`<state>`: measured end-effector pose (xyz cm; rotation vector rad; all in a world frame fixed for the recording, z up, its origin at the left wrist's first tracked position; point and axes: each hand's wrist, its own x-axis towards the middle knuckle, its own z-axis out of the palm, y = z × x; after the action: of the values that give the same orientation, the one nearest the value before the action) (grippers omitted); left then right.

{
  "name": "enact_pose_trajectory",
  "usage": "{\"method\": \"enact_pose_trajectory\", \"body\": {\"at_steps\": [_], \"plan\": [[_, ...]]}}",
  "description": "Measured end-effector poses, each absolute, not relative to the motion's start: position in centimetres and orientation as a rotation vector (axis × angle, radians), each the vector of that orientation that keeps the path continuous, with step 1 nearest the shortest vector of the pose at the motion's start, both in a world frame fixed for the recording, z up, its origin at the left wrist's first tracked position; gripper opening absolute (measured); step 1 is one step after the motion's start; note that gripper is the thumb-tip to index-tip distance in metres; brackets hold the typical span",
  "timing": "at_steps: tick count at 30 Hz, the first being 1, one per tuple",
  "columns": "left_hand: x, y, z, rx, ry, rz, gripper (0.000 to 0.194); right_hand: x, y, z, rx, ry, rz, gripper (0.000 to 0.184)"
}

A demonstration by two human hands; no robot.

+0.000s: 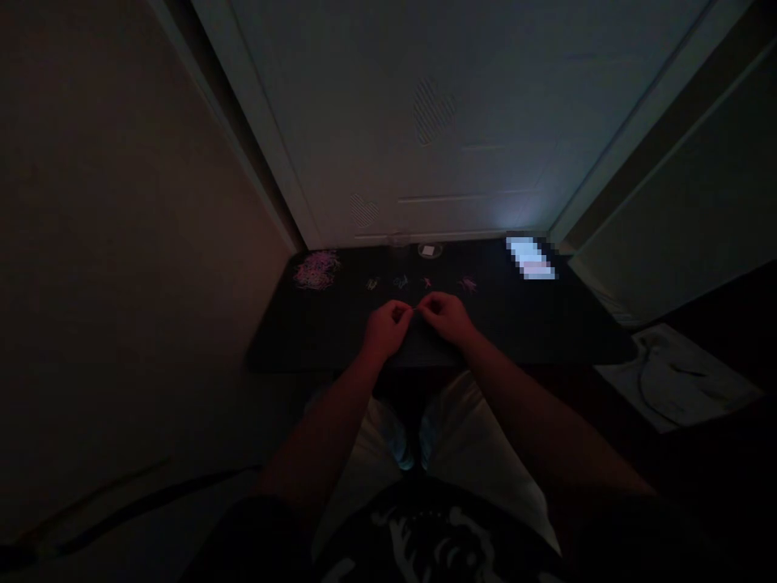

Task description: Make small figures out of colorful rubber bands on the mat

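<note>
The left hand [387, 325] and right hand [447, 317] are each pinching a strand [415, 308] in their fingertips, over the black table [522, 328]. It is looking tiny and thin, dimness hiding its colour. Small coloured bunches [401, 282] are lying just beyond.

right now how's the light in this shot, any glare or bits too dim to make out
Head view: dim overall, the bright, pixelated rectangular screen glaring beside a pale glow on the white panelled door; head view: strands in the pink-and-purple tangled heap blur together; head view: the tiny pale bit between the fingers is too small and dim to identify.
</note>
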<state>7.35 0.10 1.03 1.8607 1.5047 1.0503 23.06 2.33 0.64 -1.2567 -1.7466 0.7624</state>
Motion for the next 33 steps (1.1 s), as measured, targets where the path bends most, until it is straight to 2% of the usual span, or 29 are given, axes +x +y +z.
{"method": "enact_pose_trajectory", "body": {"at_steps": [22, 25, 30, 33], "plan": [[7.3, 0.1, 1.1, 1.818, 1.509, 1.093, 0.017, 23.1, 2.2, 0.2, -1.208, -1.742, 0.741, 0.012], [7.3, 0.1, 1.2, 1.796, 1.521, 1.097, 0.017, 23.2, 2.3, 0.3, -1.281, -1.713, 0.601, 0.012], [7.5, -0.1, 1.3, 1.793, 1.546, 1.055, 0.016, 25.8, 3.7, 0.5, -1.571, -1.542, 0.153, 0.017], [7.5, -0.1, 1.3, 1.805, 1.529, 1.049, 0.016, 28.4, 4.9, 0.7, -1.749, -1.491, 0.045, 0.022]]}}
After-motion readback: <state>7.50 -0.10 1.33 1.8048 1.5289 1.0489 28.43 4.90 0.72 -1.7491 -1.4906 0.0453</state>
